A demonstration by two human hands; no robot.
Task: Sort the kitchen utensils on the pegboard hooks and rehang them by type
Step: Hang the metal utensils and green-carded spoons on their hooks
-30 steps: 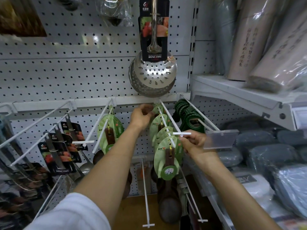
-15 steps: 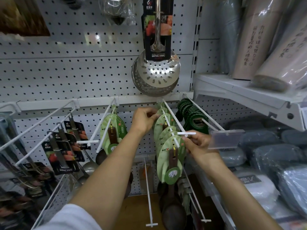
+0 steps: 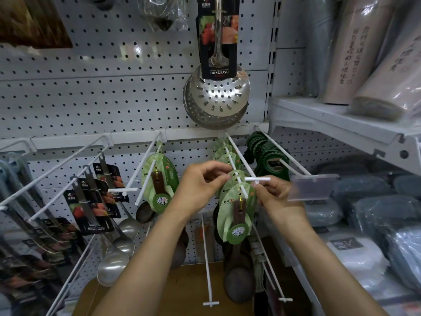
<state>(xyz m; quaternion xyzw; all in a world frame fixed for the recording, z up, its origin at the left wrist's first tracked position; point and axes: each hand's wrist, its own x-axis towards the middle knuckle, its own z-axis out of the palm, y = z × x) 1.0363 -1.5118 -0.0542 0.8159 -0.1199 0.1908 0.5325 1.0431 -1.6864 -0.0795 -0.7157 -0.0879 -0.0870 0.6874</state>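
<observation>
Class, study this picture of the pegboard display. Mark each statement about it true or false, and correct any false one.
1. A perforated steel skimmer hangs above the hands. True.
2. The left hand grips a steel ladle. False: it pinches the green-carded wooden spoons on their hook.
3. The steel ladles hang left of the green cards. True.
4. The right hand rests on the side shelf. False: it is at the hook's front end.
</observation>
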